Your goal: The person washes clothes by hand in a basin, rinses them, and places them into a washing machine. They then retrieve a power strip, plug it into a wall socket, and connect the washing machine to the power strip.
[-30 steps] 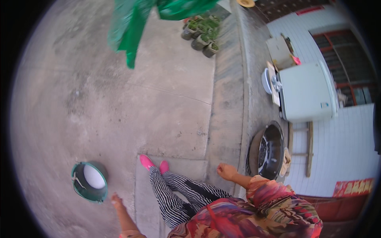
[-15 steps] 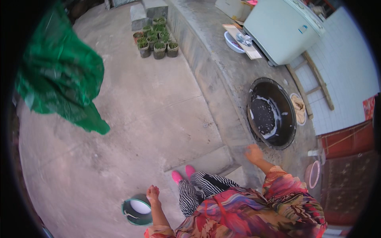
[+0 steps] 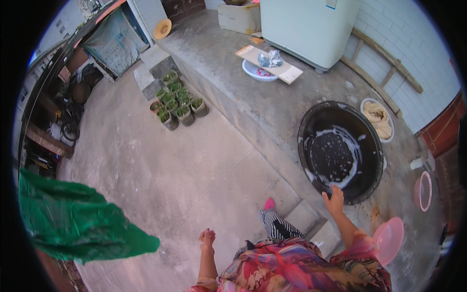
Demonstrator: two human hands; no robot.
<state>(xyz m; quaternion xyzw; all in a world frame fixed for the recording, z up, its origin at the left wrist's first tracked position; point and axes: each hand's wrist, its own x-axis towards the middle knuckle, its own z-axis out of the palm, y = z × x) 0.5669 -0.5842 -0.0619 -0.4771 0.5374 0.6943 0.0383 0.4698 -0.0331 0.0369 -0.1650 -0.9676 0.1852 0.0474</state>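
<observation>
Grey concrete is covering this whole outdoor yard [image 3: 160,165], and a raised concrete ledge [image 3: 272,104] is running along its right side beneath a white brick wall [image 3: 404,44]. On the ledge a big round black basin [image 3: 340,151] is sitting with soapy water foaming in its bottom; a pale box-shaped washing machine [image 3: 309,27] is standing behind it, and a wooden board [image 3: 269,64] is lying across a white bowl [image 3: 257,74].

The person's right hand [image 3: 333,200] is hanging just at the near rim of the black basin, fingers loosely spread and holding nothing. The left hand [image 3: 206,239] is swinging free over the bare yard floor, fingers slightly curled and empty. One foot in a pink shoe [image 3: 269,203] is stepping beside the low concrete step [image 3: 311,221].

To do this well, I judge that the person should be planting both feet on the step before leaning in, since wet patches around the basin could be slippery, and bringing both hands to opposite sides of the rim. A green cloth [image 3: 73,224] is hanging at the left, well apart, and a round pink plastic bowl [image 3: 388,238] is lying near the right elbow.
</observation>
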